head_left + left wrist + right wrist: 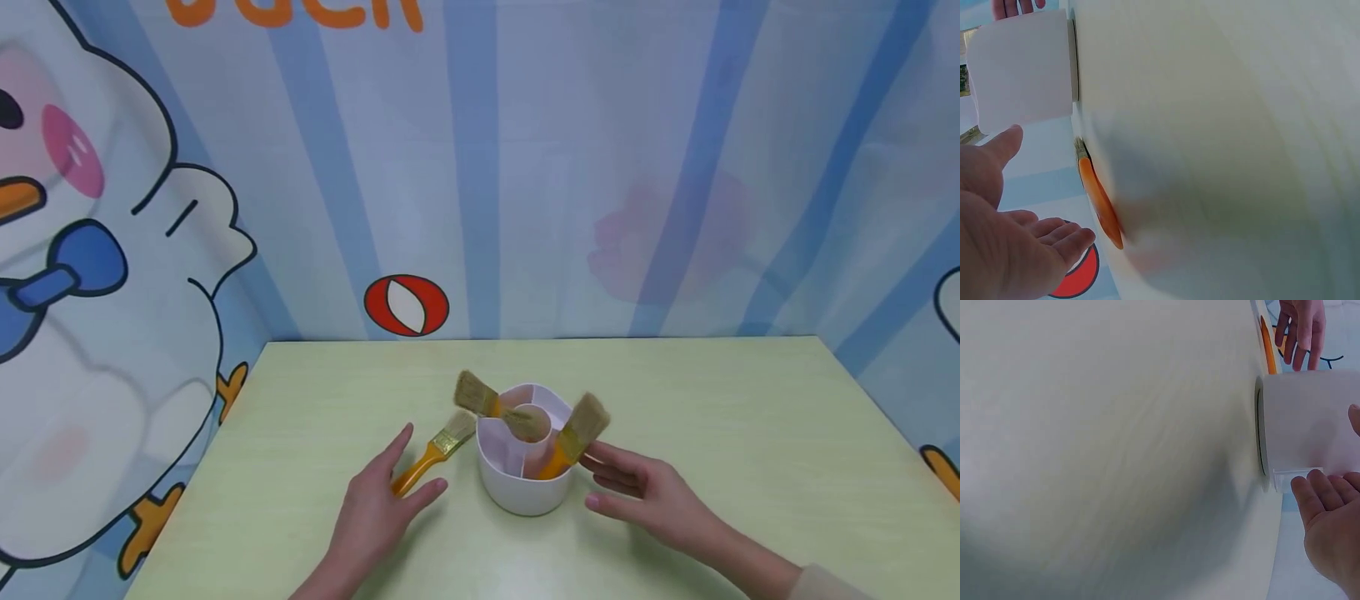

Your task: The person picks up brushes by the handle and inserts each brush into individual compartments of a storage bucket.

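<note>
A white round divided organizer (522,493) stands on the table, with three bristle brushes in it. One brush (474,392) leans out to the left, another brush (527,423) sits at the middle, and a third brush (585,427) leans to the right. A paintbrush (429,461) with an orange handle lies on the table left of the organizer. Over that handle my left hand (375,508) is spread, thumb and fingers apart, holding nothing. My right hand (660,500) is at the organizer's right side, fingers extended, fingertips close to its wall (1310,422).
The pale wooden table (337,383) runs back to a blue striped cloth backdrop (540,208). A printed cartoon duck (135,358) covers the backdrop at the left, and a red and white ball (407,306) is printed behind the table.
</note>
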`<state>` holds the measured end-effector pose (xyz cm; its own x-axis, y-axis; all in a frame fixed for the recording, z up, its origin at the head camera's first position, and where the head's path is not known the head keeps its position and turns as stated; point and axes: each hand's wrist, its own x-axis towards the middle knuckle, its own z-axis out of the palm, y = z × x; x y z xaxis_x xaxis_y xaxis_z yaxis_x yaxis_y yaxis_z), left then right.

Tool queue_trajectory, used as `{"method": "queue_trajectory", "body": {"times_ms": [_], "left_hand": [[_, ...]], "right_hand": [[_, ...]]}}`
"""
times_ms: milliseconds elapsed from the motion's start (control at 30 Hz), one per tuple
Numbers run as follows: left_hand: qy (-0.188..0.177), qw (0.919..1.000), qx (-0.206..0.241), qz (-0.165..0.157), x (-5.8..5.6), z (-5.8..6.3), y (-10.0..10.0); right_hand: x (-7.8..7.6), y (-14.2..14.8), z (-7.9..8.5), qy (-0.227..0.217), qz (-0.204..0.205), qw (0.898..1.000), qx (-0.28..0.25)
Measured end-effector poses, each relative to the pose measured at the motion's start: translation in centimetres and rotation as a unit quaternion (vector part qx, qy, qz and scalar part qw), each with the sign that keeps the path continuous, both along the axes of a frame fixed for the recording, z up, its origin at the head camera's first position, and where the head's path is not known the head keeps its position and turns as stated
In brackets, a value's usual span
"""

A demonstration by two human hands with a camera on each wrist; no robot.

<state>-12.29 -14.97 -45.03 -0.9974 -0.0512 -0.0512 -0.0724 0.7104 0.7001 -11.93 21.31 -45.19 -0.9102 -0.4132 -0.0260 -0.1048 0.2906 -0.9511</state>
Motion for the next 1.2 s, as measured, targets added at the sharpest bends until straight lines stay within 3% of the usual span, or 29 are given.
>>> {"method": "queue_trajectory", "body": {"times_ms": [333,600,833,1000,1200], "left_hand": [[0.022,0.9994,-0.023,-0.017,0.0,-0.4,-1.1],[0.018,0.998,-0.056,-0.026,-0.5,-0.9,-1.7],[0.035,0.9948,-0.085,-0.042,-1.2,-1.2,-1.9],[0.05,0.9916,-0.107,-0.053,-1.5,-1.3,-1.9],[0.055,0.9873,-0.124,-0.083,-2.1,-1.5,-1.4]], "right_hand": [[1.4,-0.3,-0.3,0.009,0.006,1.0,0.0],[1.5,0.1,-0.2,0.024,0.011,1.0,0.007],[-0.2,2.2,0.0,0.105,0.011,0.994,0.029],[-1.7,3.4,0.5,0.108,0.018,0.993,0.048],[-3.2,4.0,0.8,0.104,0.033,0.994,0.03]]}}
